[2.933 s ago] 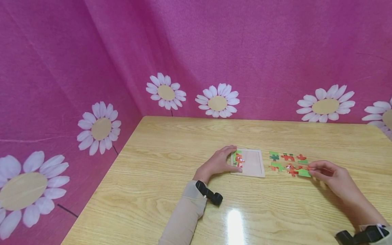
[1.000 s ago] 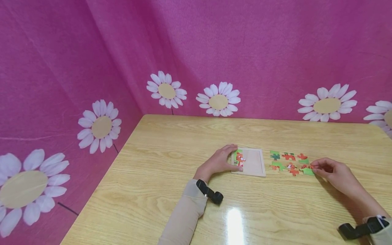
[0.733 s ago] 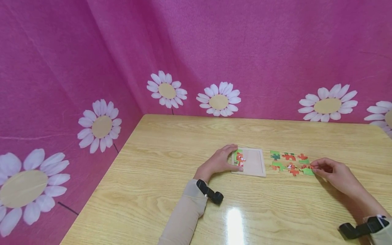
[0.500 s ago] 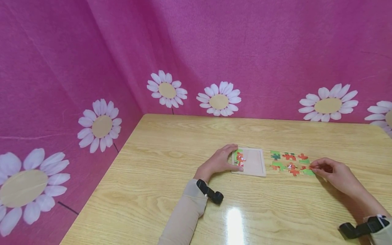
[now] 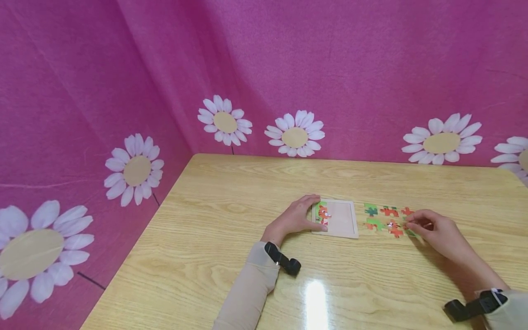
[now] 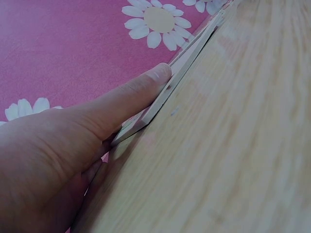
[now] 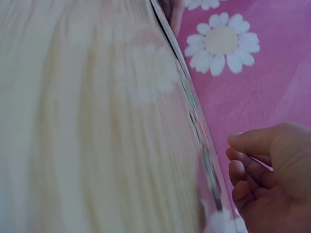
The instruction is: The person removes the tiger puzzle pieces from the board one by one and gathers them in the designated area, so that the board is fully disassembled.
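Note:
My left hand (image 5: 294,217) holds the left side of a square wooden puzzle tray (image 5: 354,221), fingers at its far corner and thumb (image 6: 158,75) lying across its near rim. Inside the tray, a strip of fitted pieces (image 5: 323,213) shows part of an orange tiger on green. To the right of it, several loose jigsaw pieces lie in two rows, among them a green one (image 5: 370,210) and an orange one (image 5: 394,228). My right hand (image 5: 438,231) hovers over the right end of the rows, partly hiding a green piece (image 5: 411,233). Its fingers are loosely curled; no piece shows between them in the right wrist view.
The pieces and tray lie on a wood-grain table (image 5: 231,192). A pink cloth (image 5: 354,68) with white flowers hangs behind the table and along its left side. Light glares off the table near its front (image 5: 316,302).
My right hand has shifted left from the rightmost lower piece, which it was touching, and now covers part of it. My left hand and the tray have stayed in place.

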### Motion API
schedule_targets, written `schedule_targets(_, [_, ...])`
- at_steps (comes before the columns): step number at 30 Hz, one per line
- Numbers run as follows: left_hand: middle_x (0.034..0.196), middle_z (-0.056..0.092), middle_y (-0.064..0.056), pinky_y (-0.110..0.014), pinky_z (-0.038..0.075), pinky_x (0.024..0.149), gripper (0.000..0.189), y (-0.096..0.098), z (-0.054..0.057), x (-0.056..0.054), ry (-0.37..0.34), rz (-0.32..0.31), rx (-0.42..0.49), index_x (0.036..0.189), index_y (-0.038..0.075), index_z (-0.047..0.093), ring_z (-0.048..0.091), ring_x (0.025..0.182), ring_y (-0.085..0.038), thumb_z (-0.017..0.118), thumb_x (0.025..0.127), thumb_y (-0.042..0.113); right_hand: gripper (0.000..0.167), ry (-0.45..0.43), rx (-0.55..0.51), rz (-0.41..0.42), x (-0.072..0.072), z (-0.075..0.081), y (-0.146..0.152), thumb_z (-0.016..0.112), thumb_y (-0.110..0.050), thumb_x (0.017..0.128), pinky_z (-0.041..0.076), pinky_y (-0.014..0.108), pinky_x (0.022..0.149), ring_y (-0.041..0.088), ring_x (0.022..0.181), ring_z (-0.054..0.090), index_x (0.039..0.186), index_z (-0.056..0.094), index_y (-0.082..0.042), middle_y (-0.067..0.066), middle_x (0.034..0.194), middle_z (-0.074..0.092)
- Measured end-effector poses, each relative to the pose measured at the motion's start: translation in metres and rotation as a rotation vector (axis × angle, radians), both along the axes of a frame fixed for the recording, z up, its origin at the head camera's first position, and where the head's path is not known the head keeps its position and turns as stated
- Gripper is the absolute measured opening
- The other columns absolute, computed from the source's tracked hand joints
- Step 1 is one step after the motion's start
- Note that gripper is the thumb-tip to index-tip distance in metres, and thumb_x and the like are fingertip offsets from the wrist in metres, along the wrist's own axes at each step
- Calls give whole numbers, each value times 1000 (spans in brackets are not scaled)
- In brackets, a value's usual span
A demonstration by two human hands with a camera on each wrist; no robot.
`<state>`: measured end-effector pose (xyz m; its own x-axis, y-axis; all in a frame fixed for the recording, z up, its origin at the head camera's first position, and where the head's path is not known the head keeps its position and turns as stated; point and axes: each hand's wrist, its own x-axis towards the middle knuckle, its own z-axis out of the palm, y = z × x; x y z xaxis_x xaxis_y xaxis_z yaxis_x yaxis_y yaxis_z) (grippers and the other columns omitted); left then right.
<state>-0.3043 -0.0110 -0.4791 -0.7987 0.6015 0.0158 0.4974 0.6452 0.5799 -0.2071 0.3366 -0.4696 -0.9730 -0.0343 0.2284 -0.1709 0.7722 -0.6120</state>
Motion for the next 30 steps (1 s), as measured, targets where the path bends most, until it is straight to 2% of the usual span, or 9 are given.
schedule_targets(4, [158,36,2,-30,28,123,89,-1,1,0,-6,6,0,149,15,41,33,147,-16,82,76,44,10,46,-28,47,-5,2,-17,69,-10,91,41,14,55,-8,68,47,98,68,-3,-16,79,60])
schedule_targets(8, [157,37,2,-30,29,123,89,-1,2,1,-5,11,4,149,15,41,34,147,-16,82,76,45,8,45,-46,82,-10,2,-37,68,-7,90,42,17,51,-7,66,46,97,68,-3,-6,80,63])
schedule_targets(15, [157,37,1,-30,28,123,88,-1,3,2,-22,15,3,148,15,42,34,147,-16,82,76,44,7,33,-74,164,-25,1,-68,68,-6,90,43,17,54,-4,67,47,97,69,-4,7,85,68])
schedule_targets(21, [158,37,2,-30,31,122,87,-1,3,2,-36,17,15,148,16,42,34,147,-15,81,76,45,8,20,-77,175,-37,-2,-91,71,-9,88,43,16,58,-3,70,47,95,69,-5,8,88,68])
schedule_targets(30, [157,38,2,-29,31,122,87,-2,2,2,-30,21,23,148,17,42,34,146,-15,81,77,46,8,-44,-77,201,-54,-3,-118,69,-4,88,45,16,62,3,73,51,96,70,-3,11,89,68])
